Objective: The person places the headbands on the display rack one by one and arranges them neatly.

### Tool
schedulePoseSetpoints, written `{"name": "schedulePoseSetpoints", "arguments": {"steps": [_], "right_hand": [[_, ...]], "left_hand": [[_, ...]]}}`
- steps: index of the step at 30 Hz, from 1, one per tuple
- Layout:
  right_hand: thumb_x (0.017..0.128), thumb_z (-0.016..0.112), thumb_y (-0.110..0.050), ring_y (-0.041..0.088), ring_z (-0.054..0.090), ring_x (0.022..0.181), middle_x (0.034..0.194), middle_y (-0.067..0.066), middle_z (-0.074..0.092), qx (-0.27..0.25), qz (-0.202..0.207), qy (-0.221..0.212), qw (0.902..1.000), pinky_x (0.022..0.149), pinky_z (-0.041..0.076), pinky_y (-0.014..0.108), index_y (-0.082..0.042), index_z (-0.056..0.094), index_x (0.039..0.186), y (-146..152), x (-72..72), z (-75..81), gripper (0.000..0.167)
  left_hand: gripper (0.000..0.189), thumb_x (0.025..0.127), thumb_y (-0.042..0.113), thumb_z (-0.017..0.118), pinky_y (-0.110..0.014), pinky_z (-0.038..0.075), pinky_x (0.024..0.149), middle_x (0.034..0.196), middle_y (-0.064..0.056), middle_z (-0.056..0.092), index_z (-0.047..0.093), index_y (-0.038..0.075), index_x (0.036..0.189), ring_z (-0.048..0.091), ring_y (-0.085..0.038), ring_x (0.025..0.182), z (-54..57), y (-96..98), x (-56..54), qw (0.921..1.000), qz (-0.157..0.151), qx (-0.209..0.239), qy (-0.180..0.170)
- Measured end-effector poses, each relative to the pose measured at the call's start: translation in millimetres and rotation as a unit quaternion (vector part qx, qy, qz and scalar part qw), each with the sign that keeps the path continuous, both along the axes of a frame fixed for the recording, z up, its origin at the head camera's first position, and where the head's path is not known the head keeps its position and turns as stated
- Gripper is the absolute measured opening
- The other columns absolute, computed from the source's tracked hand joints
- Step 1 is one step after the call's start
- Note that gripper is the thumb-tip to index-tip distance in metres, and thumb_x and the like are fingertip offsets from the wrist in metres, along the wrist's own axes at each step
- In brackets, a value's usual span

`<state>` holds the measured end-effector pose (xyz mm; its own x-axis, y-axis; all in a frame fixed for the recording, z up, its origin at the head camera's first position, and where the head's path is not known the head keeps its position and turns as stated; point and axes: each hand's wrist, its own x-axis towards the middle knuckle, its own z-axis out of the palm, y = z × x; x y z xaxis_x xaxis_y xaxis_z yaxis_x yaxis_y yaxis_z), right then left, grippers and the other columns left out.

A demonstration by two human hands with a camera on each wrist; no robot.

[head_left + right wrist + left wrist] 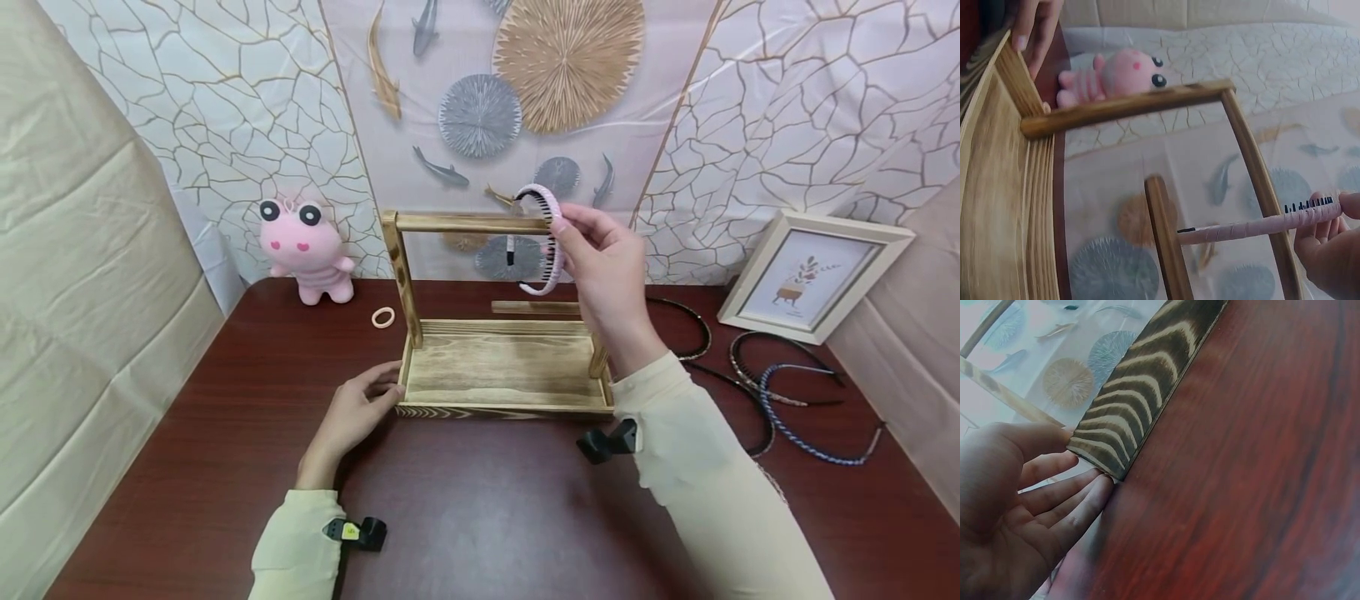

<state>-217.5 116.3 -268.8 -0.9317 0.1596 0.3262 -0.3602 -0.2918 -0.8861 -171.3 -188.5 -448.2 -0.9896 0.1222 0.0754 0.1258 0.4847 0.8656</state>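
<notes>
A wooden rack with a shallow tray base (495, 367) stands on the table, its upper bar (465, 223) held up by posts. At the tray's left end, my left hand (360, 408) holds the end wall, with the thumb at the rim and the fingers outside, against the patterned front corner (1107, 437) in the left wrist view. My right hand (611, 258) pinches a pink toothed headband (553, 250) at the upper bar's right part. In the right wrist view, the headband (1241, 230) crosses the bar (1266, 187), its black teeth near the fingers.
A pink plush toy (307, 254) and a small beige ring (383, 317) are to the left. Several headbands, one blue (802, 442), lie at right before a framed picture (817, 271). A short wooden bar (532, 307) shows behind the tray.
</notes>
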Motion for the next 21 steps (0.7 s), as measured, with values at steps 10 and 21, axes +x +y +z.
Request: {"name": "schedulePoseSetpoints", "arguments": {"steps": [10, 21], "right_hand": [[0.093, 0.064, 0.002, 0.013, 0.064, 0.069, 0.094, 0.008, 0.066, 0.014, 0.015, -0.019, 0.9996, 0.067, 0.057, 0.023, 0.012, 0.063, 0.119, -40, -7.3, 1.9, 0.027], [0.092, 0.066, 0.002, 0.015, 0.065, 0.072, 0.094, 0.009, 0.066, 0.054, 0.013, 0.002, 0.9984, 0.068, 0.057, 0.025, 0.011, 0.064, 0.116, -81, -16.6, -9.4, 0.025]], "left_hand": [[0.041, 0.095, 0.016, 0.066, -0.036, 0.054, 0.086, 0.115, -0.011, 0.071, 0.06, 0.01, 0.136, 0.069, -0.024, 0.103, -0.5, -0.1, -0.2, 1.0, -0.001, -0.001, 0.003], [0.041, 0.095, 0.016, 0.067, -0.03, 0.053, 0.084, 0.114, -0.012, 0.071, 0.061, 0.008, 0.134, 0.069, -0.024, 0.101, -0.3, 1.3, -0.5, 1.0, 0.006, -0.006, 0.004]]}}
